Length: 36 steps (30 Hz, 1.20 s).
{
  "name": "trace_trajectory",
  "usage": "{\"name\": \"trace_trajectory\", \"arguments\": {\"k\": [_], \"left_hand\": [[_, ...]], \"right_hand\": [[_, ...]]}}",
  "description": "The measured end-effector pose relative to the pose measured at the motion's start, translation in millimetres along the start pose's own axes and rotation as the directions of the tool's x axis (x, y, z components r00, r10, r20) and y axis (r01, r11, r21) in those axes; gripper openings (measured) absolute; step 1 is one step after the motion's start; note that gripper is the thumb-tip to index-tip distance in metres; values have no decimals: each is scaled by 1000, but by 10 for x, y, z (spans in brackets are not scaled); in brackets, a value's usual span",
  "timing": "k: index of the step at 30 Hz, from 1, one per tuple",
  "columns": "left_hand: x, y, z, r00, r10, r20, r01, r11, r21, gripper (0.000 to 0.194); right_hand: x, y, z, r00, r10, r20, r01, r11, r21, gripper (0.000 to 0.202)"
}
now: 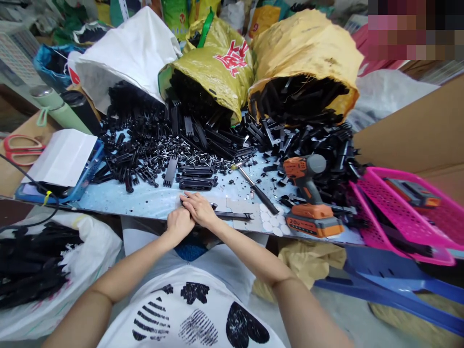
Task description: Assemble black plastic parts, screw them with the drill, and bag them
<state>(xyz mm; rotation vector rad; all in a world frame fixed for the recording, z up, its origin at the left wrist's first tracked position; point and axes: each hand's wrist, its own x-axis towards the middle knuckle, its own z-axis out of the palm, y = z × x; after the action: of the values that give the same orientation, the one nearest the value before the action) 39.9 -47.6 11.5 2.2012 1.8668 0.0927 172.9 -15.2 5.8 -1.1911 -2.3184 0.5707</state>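
Note:
At the table's front edge my two hands meet. My left hand (pixel 180 223) is closed in a fist, with its knuckles up. My right hand (pixel 199 209) lies against it, fingers bent and pressed together over the left thumb side. What the fingers hold is hidden beneath them. Just right of my right hand, a long black plastic part (pixel 234 215) lies on a grey plate (pixel 237 205). Beyond the hands are stacked black plastic parts (pixel 196 182) and one flat slotted black piece (pixel 170 171). A hammer (pixel 255 187) with a black handle rests to the right.
An orange cordless drill (pixel 308 193) stands on its battery at the right, beside a pink basket (pixel 409 212). Heaped black parts and screws (pixel 188 152) spill from a white sack (pixel 126 53) and yellow sacks (pixel 304 48). At left are a blue tray (pixel 85 186) and scissors (pixel 21 149).

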Motion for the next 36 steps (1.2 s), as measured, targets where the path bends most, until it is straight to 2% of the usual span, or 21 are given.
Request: {"name": "trace_trajectory", "arguments": {"k": [1,2,3,4,6,7,8,9,11,13,16,18,21,23,25,26,28,30,36], "left_hand": [[10,-40,16,994,101,-49,-101,995,1,31],[34,-92,25,967,230,-109,-230,973,11,31],[73,-150,27,913,373,-165,-372,927,38,32],[127,-202,23,836,510,-203,-505,859,80,34],[275,-256,-1,679,710,-187,-690,704,168,43],[360,-249,-19,632,762,-139,-737,647,195,48],[444,-220,-39,622,778,-83,-754,624,206,51],[521,-175,-63,641,767,-27,-748,632,204,51],[635,-72,-116,710,703,45,-698,694,178,50],[677,-7,-168,765,642,46,-642,756,128,52],[629,-24,-218,792,611,3,-610,791,44,51],[572,-76,-227,795,606,16,-606,794,35,50],[517,-127,-227,813,580,52,-582,806,105,51],[507,-123,-238,847,529,49,-530,833,159,55],[503,-99,-266,884,467,32,-464,865,190,59],[499,-83,-284,895,445,28,-441,875,197,60],[484,-52,-321,909,417,23,-413,888,205,62],[461,-28,-350,913,407,22,-403,893,201,63],[404,-12,-333,896,444,20,-441,884,156,64]], "right_hand": [[-82,28,-73,999,-49,-17,48,999,-22,46],[-188,80,-160,995,-89,-47,86,994,-60,49],[-312,154,-255,991,-103,-87,92,989,-120,54],[-443,245,-349,988,-84,-130,58,979,-196,62],[-689,441,-502,987,29,-159,-86,925,-370,72],[-785,527,-553,987,92,-128,-140,884,-445,71],[-856,595,-587,986,147,-76,-165,846,-506,68],[-900,641,-609,983,184,-15,-162,820,-549,66],[-920,665,-641,976,208,64,-132,802,-582,63],[-884,615,-692,980,178,89,-96,813,-575,64],[-804,472,-810,979,94,183,14,856,-517,63],[-749,367,-873,960,79,270,65,872,-485,62],[-650,232,-891,924,179,337,26,852,-523,61],[-578,166,-863,905,277,324,-40,813,-581,63],[-510,120,-824,910,311,275,-77,778,-624,64],[-478,103,-806,928,282,245,-67,771,-634,64],[-417,80,-783,968,147,205,18,769,-639,61],[-352,71,-780,977,0,213,138,763,-632,55],[-159,140,-869,902,-227,367,397,771,-498,39]]}}
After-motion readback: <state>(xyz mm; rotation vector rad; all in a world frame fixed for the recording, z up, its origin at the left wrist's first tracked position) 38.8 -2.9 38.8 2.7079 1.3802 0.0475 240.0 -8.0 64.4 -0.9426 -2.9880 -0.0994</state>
